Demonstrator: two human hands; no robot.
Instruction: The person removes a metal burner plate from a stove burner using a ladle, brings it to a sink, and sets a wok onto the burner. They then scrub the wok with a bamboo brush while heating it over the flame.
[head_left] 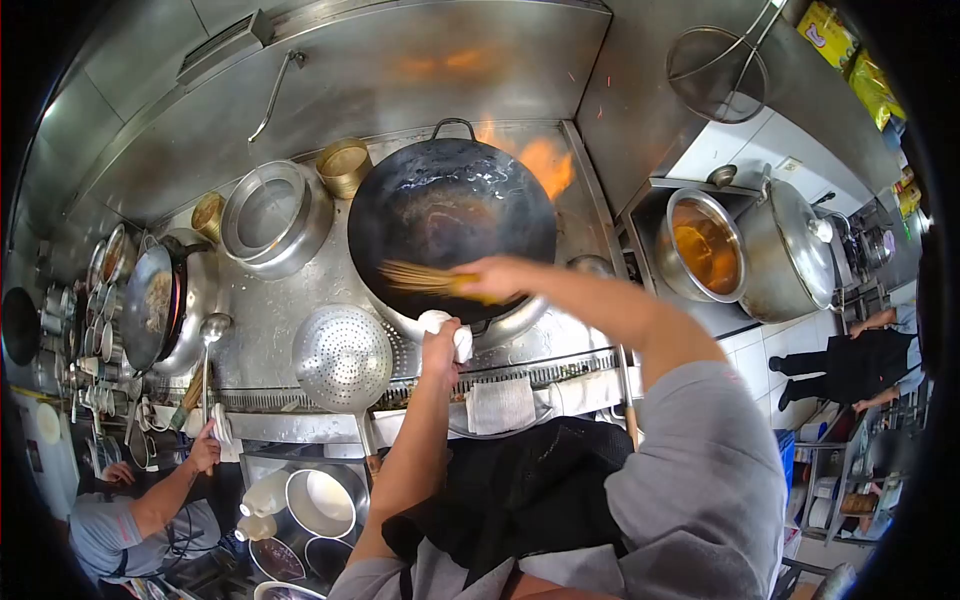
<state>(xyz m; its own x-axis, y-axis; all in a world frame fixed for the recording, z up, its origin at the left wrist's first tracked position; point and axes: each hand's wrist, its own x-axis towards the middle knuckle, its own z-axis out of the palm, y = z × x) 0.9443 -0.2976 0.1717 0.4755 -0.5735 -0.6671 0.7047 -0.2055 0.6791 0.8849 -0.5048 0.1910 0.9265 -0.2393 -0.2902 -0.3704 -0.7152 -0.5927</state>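
A large black wok (pixel 450 205) sits on the burner in front of me, wet and shiny inside, with flame (pixel 546 168) rising past its far right edge. My right hand (pixel 492 279) is closed around the yellowish handle of a bamboo wok brush (pixel 420 279), whose bristles lie over the near left part of the wok. At the wok's near rim, my left hand (pixel 439 348) is closed on a folded white cloth (pixel 452 334). The cloth is against the wok's near handle, which is mostly hidden. A perforated metal strainer ladle (pixel 343 358) lies left of my left hand.
Left of the wok stand a metal pot with a sieve (pixel 267 212) and a brass-coloured can (pixel 344 167). To the right are a pot of amber liquid (pixel 706 246) and a lidded stockpot (pixel 802 245). A co-worker's hand (pixel 206 447) holds a ladle at another wok (pixel 150 305).
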